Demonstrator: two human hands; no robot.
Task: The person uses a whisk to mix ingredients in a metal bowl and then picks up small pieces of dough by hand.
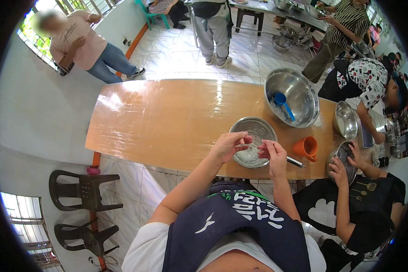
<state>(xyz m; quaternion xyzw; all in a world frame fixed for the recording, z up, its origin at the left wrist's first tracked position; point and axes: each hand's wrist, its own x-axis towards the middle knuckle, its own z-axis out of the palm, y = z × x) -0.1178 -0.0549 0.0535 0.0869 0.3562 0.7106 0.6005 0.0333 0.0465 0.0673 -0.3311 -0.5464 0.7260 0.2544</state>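
A stainless steel mixing bowl [236, 157] stands before me near the table's front edge, with a pale, whitish mixture [246, 158] in it. Over the bowl's left part is my left hand [232, 144], fingers bent and the thumb apart from them. Facing it, my right hand [273, 154] is over the right rim, its fingers curled inward. I see nothing held in either hand. A whisk [295, 162] rests in the bowl; its wires are partly hidden behind my fingers, and its handle sticks out to the right past my right wrist.
A large steel bowl [301, 85] holds a blue measuring scoop [281, 99]. Right of me are an orange plastic mug [305, 147] and another steel bowl [346, 120]. A person beside me grips a steel bowl [343, 163]. The table [163, 122] has a glossy plastic cover. Dark plastic chairs [85, 192] stand left.
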